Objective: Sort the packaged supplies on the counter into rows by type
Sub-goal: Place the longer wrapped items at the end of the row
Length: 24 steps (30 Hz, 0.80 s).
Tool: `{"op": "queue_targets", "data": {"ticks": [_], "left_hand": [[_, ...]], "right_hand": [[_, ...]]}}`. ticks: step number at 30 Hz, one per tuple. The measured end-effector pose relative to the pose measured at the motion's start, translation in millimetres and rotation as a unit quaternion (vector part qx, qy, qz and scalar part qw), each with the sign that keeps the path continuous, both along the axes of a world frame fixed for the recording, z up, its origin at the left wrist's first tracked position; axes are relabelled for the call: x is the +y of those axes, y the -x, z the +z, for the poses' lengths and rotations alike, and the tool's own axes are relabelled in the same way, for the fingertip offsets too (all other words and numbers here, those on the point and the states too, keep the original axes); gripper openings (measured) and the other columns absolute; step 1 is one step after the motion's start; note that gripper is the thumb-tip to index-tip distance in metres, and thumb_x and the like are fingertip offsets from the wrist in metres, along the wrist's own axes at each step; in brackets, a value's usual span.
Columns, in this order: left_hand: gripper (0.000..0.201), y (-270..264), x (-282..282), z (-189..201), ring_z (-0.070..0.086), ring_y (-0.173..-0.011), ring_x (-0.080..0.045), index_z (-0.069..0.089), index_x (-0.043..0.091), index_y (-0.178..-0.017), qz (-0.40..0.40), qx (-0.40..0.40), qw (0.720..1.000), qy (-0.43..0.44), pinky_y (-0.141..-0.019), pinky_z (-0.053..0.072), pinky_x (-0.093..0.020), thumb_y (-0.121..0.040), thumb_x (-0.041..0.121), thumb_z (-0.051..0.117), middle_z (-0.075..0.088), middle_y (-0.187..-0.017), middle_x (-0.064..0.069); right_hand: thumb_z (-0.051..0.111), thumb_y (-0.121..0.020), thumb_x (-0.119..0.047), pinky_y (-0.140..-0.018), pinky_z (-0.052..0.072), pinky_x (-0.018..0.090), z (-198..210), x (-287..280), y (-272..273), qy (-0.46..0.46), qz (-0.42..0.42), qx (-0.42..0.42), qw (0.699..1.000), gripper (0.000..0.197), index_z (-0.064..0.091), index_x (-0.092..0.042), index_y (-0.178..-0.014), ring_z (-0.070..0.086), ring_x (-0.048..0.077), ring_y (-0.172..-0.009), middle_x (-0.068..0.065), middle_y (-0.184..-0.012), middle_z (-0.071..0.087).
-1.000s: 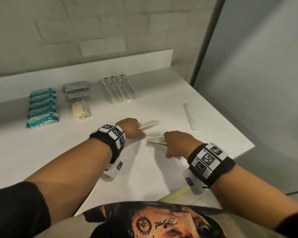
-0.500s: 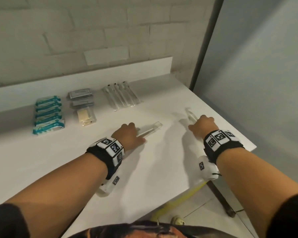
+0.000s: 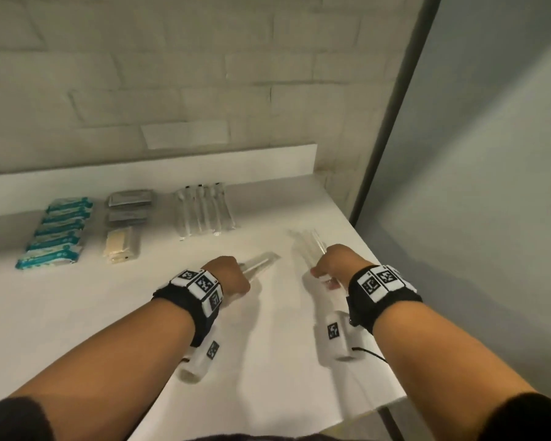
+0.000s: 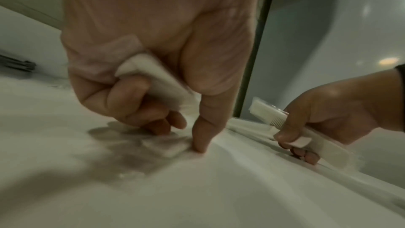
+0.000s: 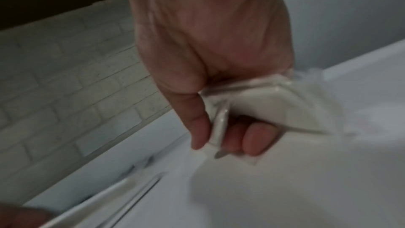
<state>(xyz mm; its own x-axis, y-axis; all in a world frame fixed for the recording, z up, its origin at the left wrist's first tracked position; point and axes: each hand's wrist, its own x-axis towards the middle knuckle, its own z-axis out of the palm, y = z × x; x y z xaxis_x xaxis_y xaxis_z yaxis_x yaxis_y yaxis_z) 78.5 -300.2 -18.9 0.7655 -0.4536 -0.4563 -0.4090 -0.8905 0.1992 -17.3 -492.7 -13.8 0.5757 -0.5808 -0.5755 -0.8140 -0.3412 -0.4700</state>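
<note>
My left hand (image 3: 233,275) grips a long clear packet (image 3: 259,263) near the middle of the white counter (image 3: 77,313). In the left wrist view its fingers (image 4: 136,103) curl round the packet's white end (image 4: 153,79) and the thumb tip touches the counter. My right hand (image 3: 334,262) holds long clear packets (image 3: 312,245) by the counter's right edge, pointing away from me. In the right wrist view, thumb and fingers (image 5: 252,141) pinch those packets (image 5: 274,108). A row of matching clear packets (image 3: 204,214) lies at the back.
At the back left lie a row of teal-and-white packets (image 3: 56,232), grey packets (image 3: 129,203) and a beige packet (image 3: 121,246) in front of them. A brick wall with a white upstand (image 3: 172,168) bounds the rear. The counter ends just right of my right hand.
My right hand went from the counter's middle to the packet near the right edge and now holds it. My left hand kept its packet and moved slightly away from me.
</note>
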Motion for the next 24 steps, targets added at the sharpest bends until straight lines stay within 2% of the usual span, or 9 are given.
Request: {"op": "queue_targets", "data": {"ticks": [2,5,8,10,14,17,20,22,24], "left_hand": [[0.038,-1,-19,2,0.059,-0.079,-0.021,0.056,0.007,-0.102,0.037,-0.001,0.999,0.016,-0.058,0.042,-0.021,-0.069,0.022,0.068,0.060,-0.090,-0.002],[0.027,-2,-36,5,0.058,-0.073,-0.018,0.060,0.009,-0.090,0.071,0.017,0.997,0.020,-0.056,0.042,-0.020,-0.071,0.025,0.071,0.061,-0.080,-0.002],[0.035,-3,-44,1,0.057,-0.079,-0.020,0.068,0.004,-0.100,0.090,0.033,0.995,0.038,-0.064,0.041,-0.023,-0.078,0.031,0.070,0.063,-0.090,-0.007],[0.039,-3,-50,-2,0.057,-0.085,-0.022,0.067,0.004,-0.104,0.105,0.027,0.989,0.105,-0.070,0.040,-0.026,-0.083,0.036,0.068,0.064,-0.095,-0.010],[0.018,-7,-63,4,0.048,-0.064,-0.016,0.067,0.012,-0.084,0.178,0.156,0.895,0.377,-0.057,0.036,-0.026,-0.078,0.027,0.075,0.056,-0.068,0.000],[0.016,-12,-70,13,0.042,-0.056,-0.010,0.060,0.015,-0.073,0.164,0.237,0.847,0.446,-0.051,0.031,-0.022,-0.084,0.020,0.070,0.049,-0.061,0.003],[0.022,-19,-72,19,0.046,-0.056,-0.011,0.062,0.010,-0.091,0.178,0.281,0.803,0.494,-0.051,0.034,-0.022,-0.092,0.031,0.061,0.053,-0.068,0.000],[0.030,-27,-73,18,0.052,-0.055,-0.014,0.056,0.008,-0.106,0.232,0.299,0.763,0.525,-0.051,0.040,-0.024,-0.098,0.036,0.049,0.061,-0.069,-0.004],[0.026,-34,-75,17,0.055,-0.058,-0.019,0.053,0.009,-0.107,0.280,0.332,0.715,0.547,-0.055,0.043,-0.028,-0.101,0.032,0.041,0.068,-0.071,-0.007]], "right_hand": [[0.069,-0.086,-0.025,-0.048,0.046,0.022,7,-16,-5,0.028,0.046,-0.040,0.998,0.037,0.058,-0.001,-0.112,0.058,0.023,-0.060,0.012,-0.084,0.061],[0.057,-0.083,-0.050,-0.073,0.050,0.030,9,-42,-12,0.103,0.133,-0.083,0.982,0.047,0.063,-0.004,-0.091,0.063,0.029,-0.082,0.013,-0.097,0.068],[0.066,-0.084,-0.037,-0.095,0.050,0.043,5,-63,-19,0.028,0.128,-0.192,0.973,0.038,0.064,-0.009,-0.108,0.063,0.026,-0.102,0.007,-0.111,0.065],[0.069,-0.083,-0.033,-0.093,0.052,0.041,7,-70,-22,-0.034,0.113,-0.230,0.966,0.038,0.060,-0.016,-0.115,0.063,0.021,-0.101,0.004,-0.113,0.064],[0.068,-0.086,-0.034,-0.057,0.042,0.026,22,-70,-34,-0.202,0.088,-0.265,0.939,0.039,0.051,-0.027,-0.120,0.056,0.015,-0.066,0.004,-0.092,0.070],[0.066,-0.088,-0.012,-0.048,0.040,0.022,26,-62,-48,-0.296,0.107,-0.316,0.895,0.012,0.062,-0.014,-0.099,0.055,0.014,-0.056,0.004,-0.078,0.068],[0.064,-0.087,-0.004,-0.046,0.037,0.024,29,-58,-63,-0.287,0.100,-0.330,0.894,0.007,0.063,-0.011,-0.087,0.049,0.013,-0.046,0.002,-0.064,0.064],[0.062,-0.088,-0.004,-0.045,0.037,0.025,32,-62,-75,-0.282,0.077,-0.343,0.893,0.005,0.061,-0.009,-0.088,0.049,0.013,-0.043,0.006,-0.066,0.062],[0.063,-0.088,-0.008,-0.043,0.039,0.025,31,-72,-85,-0.264,0.054,-0.356,0.895,0.004,0.059,-0.009,-0.090,0.051,0.012,-0.043,0.007,-0.068,0.060]]}}
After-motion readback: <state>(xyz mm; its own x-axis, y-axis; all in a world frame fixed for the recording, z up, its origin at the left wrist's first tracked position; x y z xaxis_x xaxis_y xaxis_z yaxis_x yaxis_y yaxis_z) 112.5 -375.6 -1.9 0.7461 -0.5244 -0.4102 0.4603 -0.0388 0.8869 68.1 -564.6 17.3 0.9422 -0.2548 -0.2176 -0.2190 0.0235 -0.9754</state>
